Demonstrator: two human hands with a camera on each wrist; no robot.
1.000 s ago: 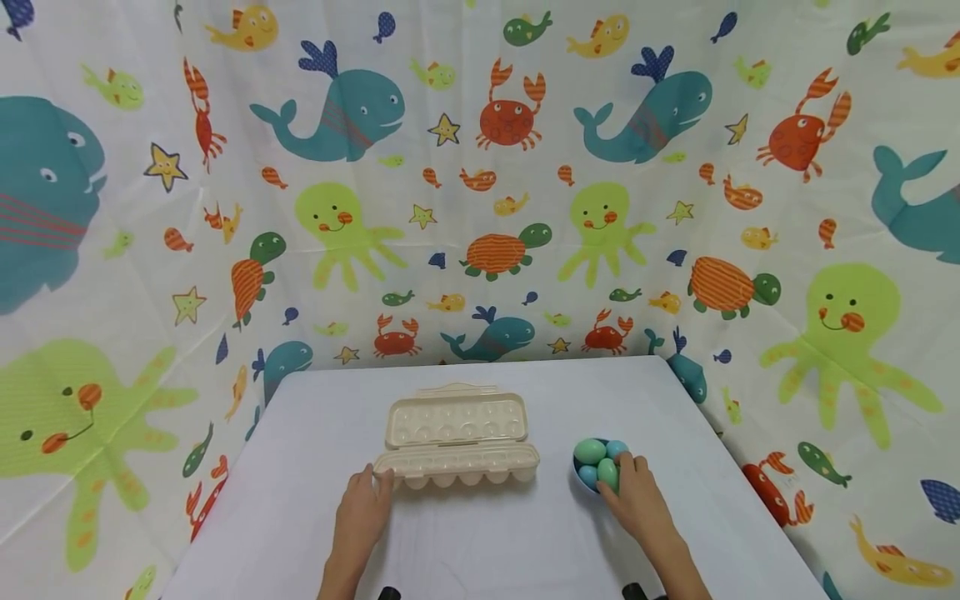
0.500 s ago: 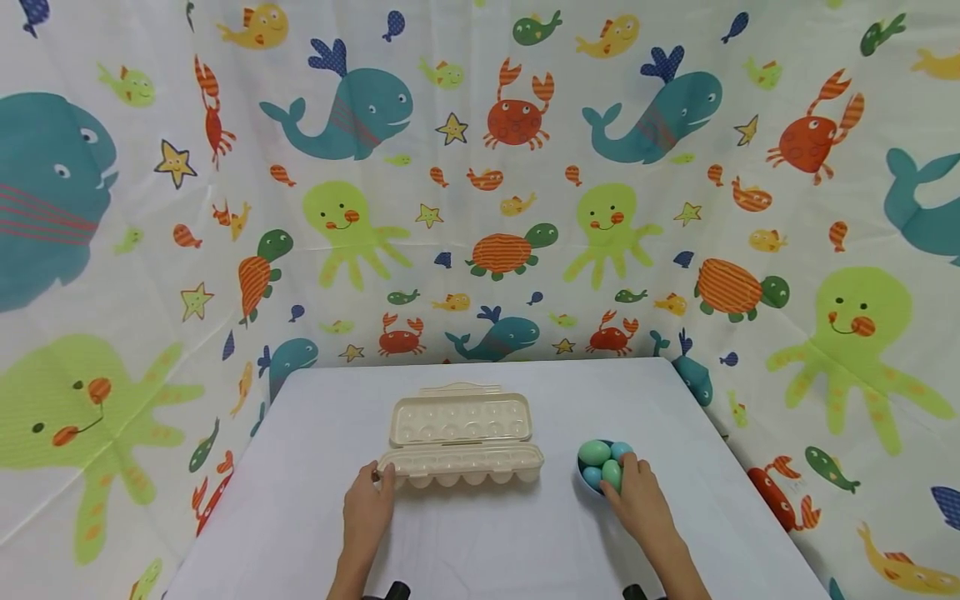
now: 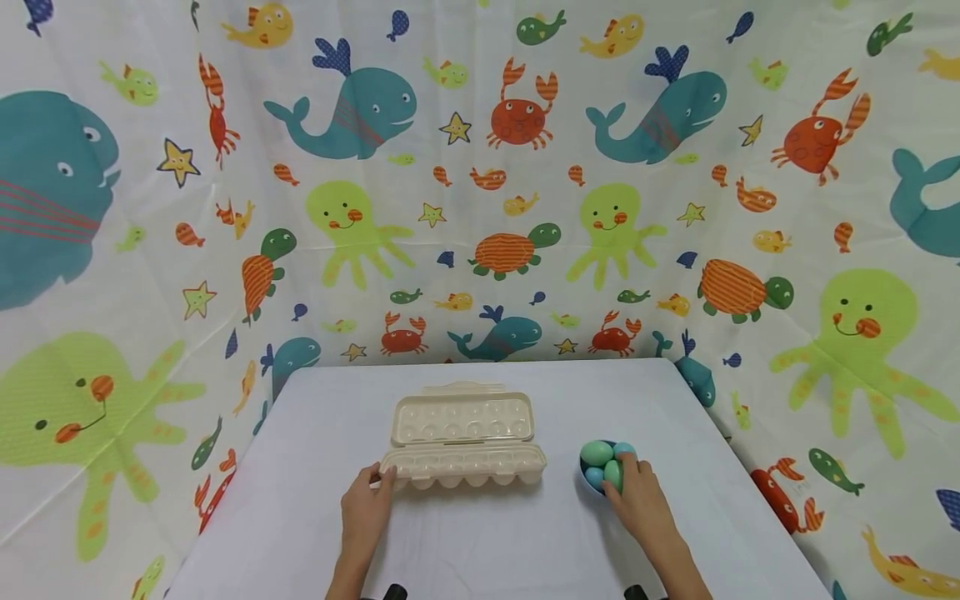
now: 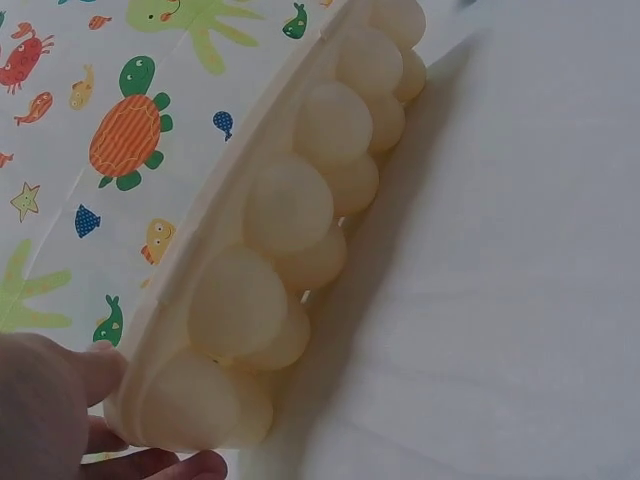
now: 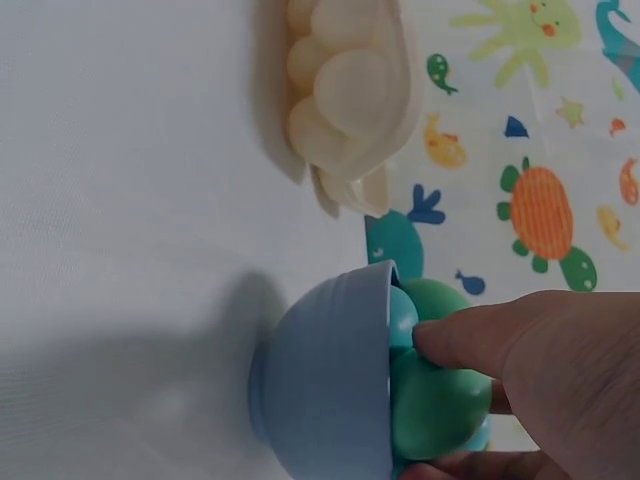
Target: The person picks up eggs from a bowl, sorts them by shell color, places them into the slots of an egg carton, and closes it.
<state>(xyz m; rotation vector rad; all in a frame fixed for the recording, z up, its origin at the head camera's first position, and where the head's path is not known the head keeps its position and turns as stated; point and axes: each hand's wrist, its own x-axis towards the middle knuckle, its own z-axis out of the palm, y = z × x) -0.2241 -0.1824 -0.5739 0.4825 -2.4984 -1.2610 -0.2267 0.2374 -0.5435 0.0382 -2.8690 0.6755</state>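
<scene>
A cream plastic egg carton point(image 3: 465, 461) stands with its lid point(image 3: 462, 419) folded back on the white table. At its left end my left hand point(image 3: 365, 510) holds the rim, thumb on the edge and fingers at the side, as the left wrist view shows. To the right sits a small blue bowl point(image 5: 325, 375) heaped with green and blue toy eggs. My right hand point(image 3: 642, 498) reaches over its right side and pinches a green egg point(image 5: 437, 405) between thumb and fingers. Another green egg point(image 3: 597, 453) and a blue egg point(image 3: 594, 477) lie beside it.
The white table point(image 3: 495, 542) runs back to a curtain point(image 3: 450, 200) printed with sea animals, which also hangs at both sides. A gap of bare cloth separates the carton from the bowl.
The whole view has shifted slightly, so everything appears a little further right. Both hands keep their places at the carton and the bowl.
</scene>
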